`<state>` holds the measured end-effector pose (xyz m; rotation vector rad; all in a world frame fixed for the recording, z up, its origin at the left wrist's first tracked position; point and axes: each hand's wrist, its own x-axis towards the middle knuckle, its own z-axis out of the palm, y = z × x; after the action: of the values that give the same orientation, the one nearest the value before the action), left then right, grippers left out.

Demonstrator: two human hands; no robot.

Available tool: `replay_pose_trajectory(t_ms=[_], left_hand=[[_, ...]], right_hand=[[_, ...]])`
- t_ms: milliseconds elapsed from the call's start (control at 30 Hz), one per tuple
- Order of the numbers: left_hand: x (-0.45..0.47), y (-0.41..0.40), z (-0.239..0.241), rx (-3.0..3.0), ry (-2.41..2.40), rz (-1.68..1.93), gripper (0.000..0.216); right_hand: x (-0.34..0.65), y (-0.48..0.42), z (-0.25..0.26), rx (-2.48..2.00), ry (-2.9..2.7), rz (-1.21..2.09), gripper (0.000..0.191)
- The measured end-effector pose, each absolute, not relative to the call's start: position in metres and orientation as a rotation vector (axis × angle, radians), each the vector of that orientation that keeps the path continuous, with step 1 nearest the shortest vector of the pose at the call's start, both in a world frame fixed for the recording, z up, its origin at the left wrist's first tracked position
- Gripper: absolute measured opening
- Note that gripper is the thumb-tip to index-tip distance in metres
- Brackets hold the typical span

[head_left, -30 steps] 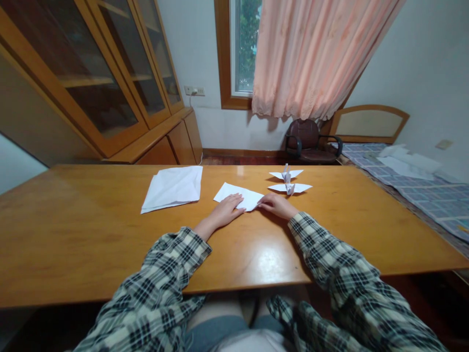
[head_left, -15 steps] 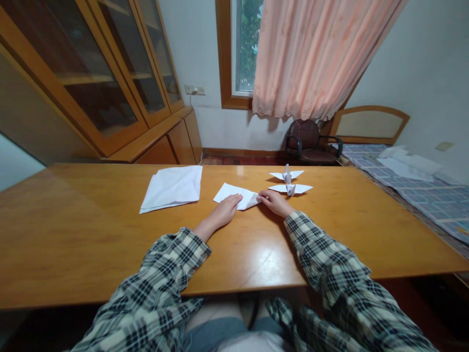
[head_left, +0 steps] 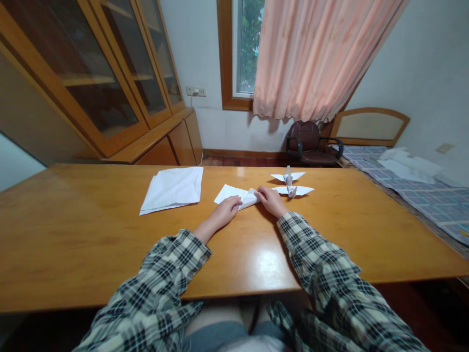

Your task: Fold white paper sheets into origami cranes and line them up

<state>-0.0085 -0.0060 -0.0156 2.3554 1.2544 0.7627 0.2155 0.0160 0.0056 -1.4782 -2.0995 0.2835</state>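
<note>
A white sheet of folded paper [head_left: 231,192] lies on the table in the middle of the head view. My left hand [head_left: 226,210] rests on its near side, fingers stretched out flat and pressing it down. At the right end, my right hand [head_left: 270,199] pinches a flap of the paper, which is folded over toward the middle. The fingertips of that hand cover the flap's corner. Just beyond and right of my right hand stand two white origami cranes [head_left: 293,190] with spread wings, one behind the other.
A stack of white paper sheets [head_left: 174,189] lies left of the folded paper on the wooden table [head_left: 91,244]. Beyond the table are a glass-door cabinet [head_left: 146,117], a brown armchair [head_left: 308,139] and a bed [head_left: 410,188] with papers on it.
My right hand has moved slightly left, bringing the paper's right flap over toward the middle. My left hand stays in nearly the same place on the paper.
</note>
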Motion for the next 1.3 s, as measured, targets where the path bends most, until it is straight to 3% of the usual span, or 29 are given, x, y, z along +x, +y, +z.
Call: replay_pose_trajectory(t_ms=[567, 1300], left_hand=[[-0.007, -0.009, -0.014, 2.424, 1.234, 0.733, 0.042], [-0.006, -0.009, -0.017, 2.569, 1.297, 0.549, 0.041]], right_hand=[[0.191, 0.017, 0.010, -1.748, -2.233, 0.060, 0.028], [0.185, 0.017, -0.002, -1.792, -2.211, -0.139, 0.023]])
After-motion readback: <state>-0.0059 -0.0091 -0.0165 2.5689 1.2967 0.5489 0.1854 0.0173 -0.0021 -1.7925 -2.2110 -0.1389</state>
